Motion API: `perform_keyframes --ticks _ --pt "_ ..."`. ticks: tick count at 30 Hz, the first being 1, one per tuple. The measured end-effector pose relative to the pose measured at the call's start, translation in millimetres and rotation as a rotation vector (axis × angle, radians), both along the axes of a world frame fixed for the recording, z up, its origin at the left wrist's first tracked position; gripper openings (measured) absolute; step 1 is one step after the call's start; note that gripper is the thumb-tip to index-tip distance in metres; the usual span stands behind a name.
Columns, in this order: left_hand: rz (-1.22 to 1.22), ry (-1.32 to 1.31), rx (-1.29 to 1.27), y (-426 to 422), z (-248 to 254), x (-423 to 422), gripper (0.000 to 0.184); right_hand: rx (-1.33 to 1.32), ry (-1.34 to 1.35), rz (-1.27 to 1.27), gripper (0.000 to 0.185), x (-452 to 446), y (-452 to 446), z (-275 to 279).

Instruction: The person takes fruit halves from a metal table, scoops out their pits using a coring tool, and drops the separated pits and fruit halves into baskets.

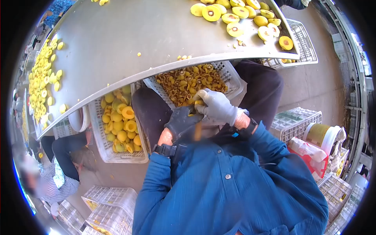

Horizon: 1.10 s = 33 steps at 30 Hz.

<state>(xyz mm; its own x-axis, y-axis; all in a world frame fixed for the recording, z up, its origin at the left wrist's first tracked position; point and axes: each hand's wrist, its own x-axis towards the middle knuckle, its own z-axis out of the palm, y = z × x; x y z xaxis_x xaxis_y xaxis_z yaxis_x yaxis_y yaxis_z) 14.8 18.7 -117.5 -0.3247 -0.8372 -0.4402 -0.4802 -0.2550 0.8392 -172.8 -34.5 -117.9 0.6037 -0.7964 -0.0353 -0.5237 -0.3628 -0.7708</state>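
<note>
Both my gloved hands meet in front of my lap, above a crate of fruit scraps. My left hand (182, 120), in a dark glove, is closed around a yellow peach piece (199, 102), mostly hidden by the fingers. My right hand (220, 105), in a pale grey glove, is closed against the same piece; whether it also grips a small tool cannot be seen. Just below the hands is a blurred orange-brown streak (197, 132). The white crate (234, 80) under the table edge holds brown-and-yellow scraps (188, 84).
A metal table (117, 43) carries halved peaches (240, 12) at the far right and more at the left. A crate of pitted peach halves (121, 121) stands by my left leg. Crates (295, 121) and a white bucket (327, 137) are at right. Another person (58, 180) sits at left.
</note>
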Motion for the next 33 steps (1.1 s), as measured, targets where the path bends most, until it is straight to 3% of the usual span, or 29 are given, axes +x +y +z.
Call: perform_keyframes --ticks 2,4,6,10,12,15,17,18,21,22,24,26,29,30,33 --pt "0.105 0.194 0.137 5 -4 1 0.035 -0.038 -0.028 -0.081 0.025 6 8 -2" --pt "0.160 0.374 0.255 9 -8 9 0.033 0.309 -0.318 -0.175 0.021 7 8 2" --pt "0.236 0.570 0.414 13 -5 13 0.035 0.939 -0.662 -0.352 0.018 8 3 2" --pt "0.258 0.672 0.355 19 -2 16 0.037 1.015 -0.711 -0.201 0.029 -3 7 12" --pt "0.241 0.669 0.350 20 1 16 0.038 1.074 -0.787 -0.256 0.030 -3 9 13" --pt "0.264 0.874 0.393 25 16 16 0.032 1.192 -0.934 -0.379 0.027 -7 7 9" --pt "0.297 0.877 0.259 28 18 31 0.041 1.212 -1.033 -0.483 0.026 -16 3 -23" --pt "0.514 0.855 0.091 34 5 42 0.036 1.252 -1.085 -0.521 0.024 -21 -3 -41" --pt "0.744 0.712 -0.252 9 5 96 0.031 1.372 -1.092 -0.596 0.025 -29 -20 -59" --pt "0.778 0.675 -0.336 -7 18 108 0.031 1.339 -1.007 -0.652 0.022 -29 -28 -67" --pt "0.947 0.704 -0.516 -39 96 118 0.031 1.203 -0.722 -0.689 0.020 -22 -45 -75" --pt "1.071 0.502 -0.766 -68 104 142 0.031 1.088 -0.538 -0.717 0.021 -13 -60 -84" --pt "1.082 -0.026 -1.056 -108 77 210 0.031 0.913 -0.251 -0.614 0.023 -10 -93 -124" --pt "1.132 0.003 -1.006 -115 71 214 0.030 0.879 -0.161 -0.604 0.017 -5 -101 -126" --pt "1.159 -0.073 -0.921 -123 44 225 0.029 0.422 0.351 -0.356 0.018 6 -136 -171"
